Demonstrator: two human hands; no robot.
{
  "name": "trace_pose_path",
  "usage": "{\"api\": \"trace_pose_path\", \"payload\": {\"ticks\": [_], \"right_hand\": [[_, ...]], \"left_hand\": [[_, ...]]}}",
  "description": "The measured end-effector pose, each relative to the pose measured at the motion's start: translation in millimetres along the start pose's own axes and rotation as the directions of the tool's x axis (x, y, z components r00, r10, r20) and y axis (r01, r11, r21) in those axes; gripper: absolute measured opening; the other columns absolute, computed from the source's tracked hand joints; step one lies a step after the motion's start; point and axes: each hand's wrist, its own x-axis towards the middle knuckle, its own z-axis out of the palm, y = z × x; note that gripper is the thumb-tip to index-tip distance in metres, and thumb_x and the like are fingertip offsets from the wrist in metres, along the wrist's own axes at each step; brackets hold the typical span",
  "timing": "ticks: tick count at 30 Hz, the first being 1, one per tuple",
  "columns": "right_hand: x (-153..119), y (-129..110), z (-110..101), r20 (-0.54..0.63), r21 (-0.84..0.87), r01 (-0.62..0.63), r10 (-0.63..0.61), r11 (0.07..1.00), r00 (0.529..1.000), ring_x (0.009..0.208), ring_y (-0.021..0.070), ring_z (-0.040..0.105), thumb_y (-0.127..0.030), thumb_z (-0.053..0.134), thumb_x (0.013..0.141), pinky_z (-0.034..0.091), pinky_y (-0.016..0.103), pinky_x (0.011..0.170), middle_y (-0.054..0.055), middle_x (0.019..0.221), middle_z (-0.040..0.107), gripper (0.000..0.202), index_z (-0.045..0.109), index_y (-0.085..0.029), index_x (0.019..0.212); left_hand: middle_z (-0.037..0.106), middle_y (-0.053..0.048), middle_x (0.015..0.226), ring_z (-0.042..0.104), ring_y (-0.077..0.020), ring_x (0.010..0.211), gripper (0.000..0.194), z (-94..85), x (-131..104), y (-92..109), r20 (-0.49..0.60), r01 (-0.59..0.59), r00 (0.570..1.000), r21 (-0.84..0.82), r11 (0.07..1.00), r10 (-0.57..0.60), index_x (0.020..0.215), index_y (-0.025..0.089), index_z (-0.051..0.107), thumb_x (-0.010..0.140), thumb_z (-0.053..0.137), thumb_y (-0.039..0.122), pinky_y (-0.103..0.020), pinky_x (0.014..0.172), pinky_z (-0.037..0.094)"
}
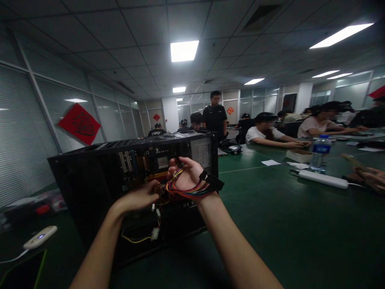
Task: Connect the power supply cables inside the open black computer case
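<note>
An open black computer case point(81, 192) lies in front of me, its inside facing me. My right hand point(189, 173) is inside the opening, palm toward me and fingers curled around a bundle of multicoloured power cables point(180, 188), which loops across the palm and wrist. My left hand point(141, 196) reaches in from the left, fingers and thumb closed at thinner wires beside the bundle; its fingertips are blurred and partly hidden. Below the hands hangs a white connector point(155, 233) on a yellow wire. Behind them a motherboard point(141, 162) with a square metal heatsink is visible.
On the green table point(255, 224) to the right are a water bottle point(320, 152), a white power strip point(323, 179) and a box point(298, 155). A white device point(40, 237) and a phone point(25, 269) lie at left. Another person's hands point(368, 176) are at the right edge.
</note>
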Motion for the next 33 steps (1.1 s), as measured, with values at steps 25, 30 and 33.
{"api": "trace_pose_path", "payload": {"ticks": [25, 30, 33], "right_hand": [[-28, -13, 18, 0.0, 0.174, 0.008, -0.008, 0.985, 1.0, 0.057, 0.0115, 0.055, -0.017, 0.041, 0.09, 0.056, 0.025, 0.061, 0.0, 0.066, 0.053, 0.008, 0.048, -0.017, 0.088], [-29, -14, 19, 0.004, 0.176, -0.01, 0.009, 0.984, 1.0, 0.056, 0.0116, 0.054, -0.018, 0.041, 0.09, 0.054, 0.023, 0.055, 0.001, 0.069, 0.055, 0.007, 0.048, -0.017, 0.088], [-27, -14, 16, 0.035, 0.166, 0.002, -0.008, 0.986, 0.999, 0.053, 0.0109, 0.052, -0.019, 0.041, 0.091, 0.053, 0.023, 0.053, 0.0, 0.067, 0.054, 0.008, 0.047, -0.018, 0.086]], "left_hand": [[0.074, -0.003, 0.102, 0.068, -0.0176, 0.08, 0.036, -71.2, -68, 49, -0.871, 0.161, 0.491, 0.128, 0.979, 0.033, 0.103, 0.02, 0.074, 0.08, 0.052, 0.036, -0.026, 0.075, 0.051], [0.071, -0.002, 0.076, 0.057, -0.0161, 0.052, 0.041, -73.1, -79, 60, -0.841, 0.34, 0.541, 0.206, 0.917, -0.012, 0.107, 0.021, 0.074, 0.083, 0.049, 0.043, -0.028, 0.057, 0.043], [0.068, -0.003, 0.067, 0.058, -0.0214, 0.055, 0.042, -73.7, -82, 58, -0.867, 0.436, 0.488, 0.342, 0.832, 0.101, 0.104, 0.022, 0.075, 0.086, 0.047, 0.047, -0.032, 0.056, 0.04]]}}
